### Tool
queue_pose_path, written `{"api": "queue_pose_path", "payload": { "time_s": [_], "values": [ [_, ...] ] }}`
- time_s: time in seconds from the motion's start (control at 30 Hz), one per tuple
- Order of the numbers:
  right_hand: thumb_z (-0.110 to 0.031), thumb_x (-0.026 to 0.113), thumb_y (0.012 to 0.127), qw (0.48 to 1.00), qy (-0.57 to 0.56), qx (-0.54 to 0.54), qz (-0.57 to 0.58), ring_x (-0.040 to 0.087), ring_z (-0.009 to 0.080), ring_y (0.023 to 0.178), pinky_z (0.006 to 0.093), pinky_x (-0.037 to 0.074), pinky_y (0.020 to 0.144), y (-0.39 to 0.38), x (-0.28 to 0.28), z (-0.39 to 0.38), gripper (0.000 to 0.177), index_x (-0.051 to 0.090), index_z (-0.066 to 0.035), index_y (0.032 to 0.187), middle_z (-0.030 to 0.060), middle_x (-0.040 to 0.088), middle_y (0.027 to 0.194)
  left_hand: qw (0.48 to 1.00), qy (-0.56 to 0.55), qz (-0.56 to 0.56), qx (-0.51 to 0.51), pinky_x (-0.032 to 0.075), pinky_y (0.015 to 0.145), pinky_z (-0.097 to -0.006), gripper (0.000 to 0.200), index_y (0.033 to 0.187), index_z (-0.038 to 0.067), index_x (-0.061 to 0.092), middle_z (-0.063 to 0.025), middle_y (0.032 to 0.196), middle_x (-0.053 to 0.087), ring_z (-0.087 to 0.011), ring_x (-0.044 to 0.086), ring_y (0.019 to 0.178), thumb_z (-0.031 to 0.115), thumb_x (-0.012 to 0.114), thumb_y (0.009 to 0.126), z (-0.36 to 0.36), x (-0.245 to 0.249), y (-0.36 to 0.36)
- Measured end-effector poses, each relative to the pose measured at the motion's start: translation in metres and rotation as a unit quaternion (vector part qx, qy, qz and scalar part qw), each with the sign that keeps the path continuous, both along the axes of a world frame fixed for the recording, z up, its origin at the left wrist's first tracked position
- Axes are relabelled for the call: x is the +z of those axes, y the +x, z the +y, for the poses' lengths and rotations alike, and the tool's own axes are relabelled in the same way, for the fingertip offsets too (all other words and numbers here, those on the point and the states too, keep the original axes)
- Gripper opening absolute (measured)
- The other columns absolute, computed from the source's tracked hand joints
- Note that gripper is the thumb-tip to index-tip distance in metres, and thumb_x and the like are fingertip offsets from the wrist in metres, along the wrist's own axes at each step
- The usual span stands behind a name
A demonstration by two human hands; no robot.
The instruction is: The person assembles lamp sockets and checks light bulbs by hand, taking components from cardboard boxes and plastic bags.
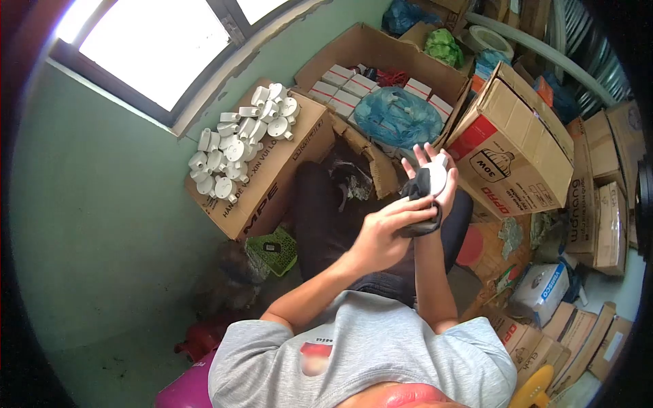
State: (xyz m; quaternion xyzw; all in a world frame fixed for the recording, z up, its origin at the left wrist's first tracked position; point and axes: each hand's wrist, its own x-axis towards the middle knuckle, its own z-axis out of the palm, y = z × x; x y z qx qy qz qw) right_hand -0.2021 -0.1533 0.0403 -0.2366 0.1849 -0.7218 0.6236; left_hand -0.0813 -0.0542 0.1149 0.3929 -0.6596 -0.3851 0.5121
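Note:
My right hand (pixel 445 194) is palm up with its fingers raised, and a white round junction box (pixel 437 175) rests against the palm and thumb. My left hand (pixel 398 221) presses a dark cloth-like piece (pixel 420 185) against the side of that box. Its fingers are curled over the dark piece, whose exact kind I cannot make out. To the left, several similar white junction boxes (pixel 235 151) with short side spouts lie heaped on a closed cardboard box (pixel 272 183).
An open carton (pixel 326 51) ahead holds small white boxes and a blue plastic bag (pixel 398 117). A tilted lamp carton (pixel 510 146) stands at the right. A green basket (pixel 272 250) sits on the floor by my leg. More cartons (pixel 598 204) and coiled tubing (pixel 578 41) line the right side.

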Motion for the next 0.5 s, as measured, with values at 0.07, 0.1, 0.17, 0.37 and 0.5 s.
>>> {"api": "queue_pose_path", "payload": {
  "time_s": [0.07,0.1,0.17,0.37,0.5],
  "values": [
    [-0.044,0.041,0.113,0.998,0.049,0.025,-0.005,0.056,0.0419,0.135,0.0585,0.054,0.104,0.009,0.004,0.014,0.044,0.046,-0.012,0.144,0.0225,0.054,0.146,0.997,-0.017,0.077,-0.026,0.050,0.112,-0.0421,0.050,0.112,-0.003,0.077,-0.0199,0.130,0.074,-0.0329,0.070,0.125,-0.013,0.048,0.074,-0.017,-0.011,0.019],
    [-0.047,0.044,0.112,0.998,0.047,0.041,0.012,0.056,0.0387,0.136,0.0571,0.052,0.107,0.016,0.005,0.027,0.047,0.047,-0.012,0.144,0.0206,0.056,0.144,0.992,-0.018,0.113,0.062,0.051,0.111,-0.0416,0.047,0.113,-0.003,0.076,-0.0199,0.131,0.073,-0.0324,0.071,0.122,-0.012,0.048,0.075,-0.022,-0.012,0.015],
    [-0.052,0.048,0.110,0.994,0.085,0.046,0.049,0.057,0.0341,0.136,0.0551,0.047,0.115,0.027,-0.001,0.045,0.053,0.049,-0.013,0.145,0.0203,0.055,0.147,0.985,-0.002,0.109,0.136,0.050,0.111,-0.0416,0.049,0.117,-0.003,0.074,-0.0194,0.131,0.073,-0.0317,0.069,0.125,-0.011,0.050,0.076,-0.033,-0.011,0.007],
    [-0.051,0.052,0.107,0.960,0.029,0.182,-0.212,0.032,0.0415,0.156,0.0726,0.025,0.125,-0.002,-0.024,0.014,0.050,0.059,-0.012,0.137,0.0243,0.049,0.156,0.988,-0.119,-0.095,-0.003,0.052,0.108,-0.0419,0.051,0.108,0.010,0.081,-0.0109,0.125,0.077,-0.0299,0.070,0.115,-0.003,0.062,0.063,-0.015,-0.016,-0.010],
    [-0.046,0.049,0.108,0.958,0.051,0.168,-0.225,0.037,0.0450,0.153,0.0719,0.026,0.125,-0.013,0.000,0.015,0.044,0.060,-0.011,0.134,0.0270,0.051,0.154,0.990,-0.032,0.060,-0.126,0.059,0.095,-0.0411,0.031,0.079,0.004,0.079,-0.0111,0.088,0.080,-0.0305,0.075,0.091,0.000,0.057,0.058,-0.024,-0.012,0.028]
  ]
}}
